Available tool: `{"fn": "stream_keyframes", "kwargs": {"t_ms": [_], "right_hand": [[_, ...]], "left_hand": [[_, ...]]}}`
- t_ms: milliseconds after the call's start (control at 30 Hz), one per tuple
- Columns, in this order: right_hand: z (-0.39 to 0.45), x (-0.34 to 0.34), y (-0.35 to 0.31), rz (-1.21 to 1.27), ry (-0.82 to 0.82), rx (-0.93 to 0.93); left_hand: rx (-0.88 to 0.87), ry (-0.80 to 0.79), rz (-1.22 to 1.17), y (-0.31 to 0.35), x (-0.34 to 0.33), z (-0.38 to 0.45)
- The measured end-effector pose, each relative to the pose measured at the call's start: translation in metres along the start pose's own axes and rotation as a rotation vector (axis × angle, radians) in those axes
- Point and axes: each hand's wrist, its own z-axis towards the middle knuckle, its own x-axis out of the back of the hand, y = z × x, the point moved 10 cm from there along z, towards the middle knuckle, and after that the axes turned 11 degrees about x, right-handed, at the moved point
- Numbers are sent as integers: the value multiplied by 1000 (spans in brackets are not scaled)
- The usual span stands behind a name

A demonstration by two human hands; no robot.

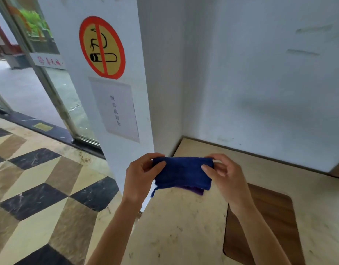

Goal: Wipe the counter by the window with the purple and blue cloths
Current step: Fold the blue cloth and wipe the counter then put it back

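Observation:
A folded dark blue cloth (183, 173) hangs stretched between both hands, a little above the beige counter (176, 226). My left hand (143, 175) pinches its left end and my right hand (222, 174) pinches its right end. An edge of the purple cloth (194, 190) peeks out under the blue one's lower right side; whether it is held with the blue cloth or lies on the counter I cannot tell.
A brown wooden opening (266, 226) is set into the counter at the right. White walls close the counter's back and left; the pillar (111, 92) carries a no-smoking sign and a paper notice. Checkered floor (37, 188) and a glass door (56, 88) lie left.

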Motion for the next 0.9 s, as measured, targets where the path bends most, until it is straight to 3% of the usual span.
{"fn": "stream_keyframes", "kwargs": {"t_ms": [233,500,700,900], "right_hand": [[-2,-20,83,-50,111,-187],[-35,-52,204,-55,201,-460],[-33,-72,279,26,214,-572],[-52,-81,330,46,216,-670]], "left_hand": [[129,-219,-29,-70,-43,58],[410,-420,-59,-208,-102,96],[537,-506,-104,-282,-143,124],[627,-582,-2,-340,-168,127]]}}
